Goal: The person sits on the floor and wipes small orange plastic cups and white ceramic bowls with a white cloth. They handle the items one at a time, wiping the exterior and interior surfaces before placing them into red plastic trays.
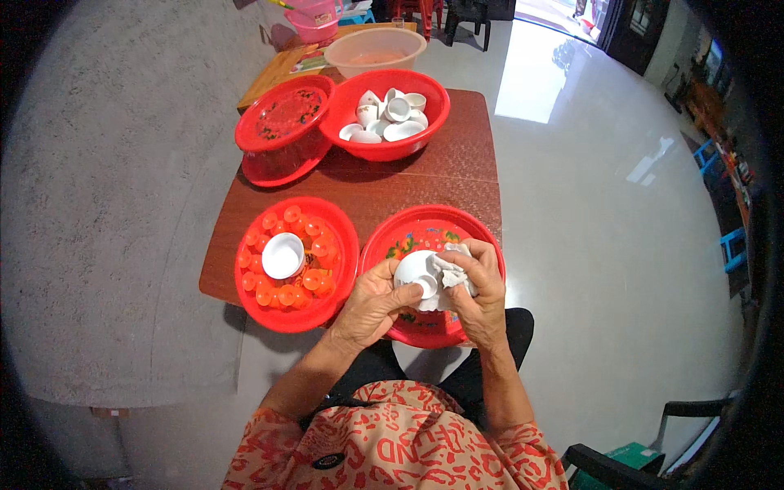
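My left hand (pixel 372 304) grips a small white bowl (pixel 414 271), its foot ring turned toward me and my thumb on it. Pressed to the bowl's right side is a crumpled white cloth (pixel 454 269), pinched in my right hand (pixel 483 296). Both hands are above a red basin (pixel 384 237) with a colourful printed floor. To the left, another red basin (pixel 347 237) holds several translucent orange cups (pixel 314 279) around its inside. A single white bowl (pixel 283 256) sits upright among them.
Farther back on the brown table (pixel 408 186), a red basin (pixel 441 102) holds several white bowls (pixel 399 109). Left of it, a patterned red basin (pixel 286 114) leans tilted over another red one. Behind stands a pale translucent basin (pixel 376 51). A black-armed chair (pixel 604 467) is at lower right.
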Action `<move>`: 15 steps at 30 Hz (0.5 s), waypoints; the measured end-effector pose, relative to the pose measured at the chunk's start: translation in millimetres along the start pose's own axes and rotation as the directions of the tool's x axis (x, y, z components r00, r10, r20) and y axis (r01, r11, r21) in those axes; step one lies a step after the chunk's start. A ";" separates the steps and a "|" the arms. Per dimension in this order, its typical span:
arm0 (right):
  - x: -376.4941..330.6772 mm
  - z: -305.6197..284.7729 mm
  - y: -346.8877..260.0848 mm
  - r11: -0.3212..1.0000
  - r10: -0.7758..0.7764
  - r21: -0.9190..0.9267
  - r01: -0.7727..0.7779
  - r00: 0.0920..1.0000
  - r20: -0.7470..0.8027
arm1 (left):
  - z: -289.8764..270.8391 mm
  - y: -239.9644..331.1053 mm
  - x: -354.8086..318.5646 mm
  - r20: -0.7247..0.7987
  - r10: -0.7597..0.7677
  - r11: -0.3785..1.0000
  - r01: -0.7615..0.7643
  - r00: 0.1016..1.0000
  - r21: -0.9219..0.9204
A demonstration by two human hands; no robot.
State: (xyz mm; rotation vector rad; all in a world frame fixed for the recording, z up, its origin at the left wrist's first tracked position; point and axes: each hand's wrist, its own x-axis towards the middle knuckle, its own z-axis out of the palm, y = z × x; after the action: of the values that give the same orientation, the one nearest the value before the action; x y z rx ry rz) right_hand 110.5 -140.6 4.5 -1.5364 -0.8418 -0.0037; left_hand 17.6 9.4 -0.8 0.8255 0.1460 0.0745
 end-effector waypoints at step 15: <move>-33.9 13.8 0.2 0.976 -0.132 -0.182 0.115 0.987 -0.086 | 9.7 -11.0 1.9 -0.046 0.008 0.968 -0.019 0.999 -0.250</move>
State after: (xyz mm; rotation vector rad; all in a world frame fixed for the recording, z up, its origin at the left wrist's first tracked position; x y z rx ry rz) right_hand 79.5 -145.4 -14.2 -1.6330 -0.8761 -0.2493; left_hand 21.2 -4.8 -2.6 0.5721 0.1697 0.1219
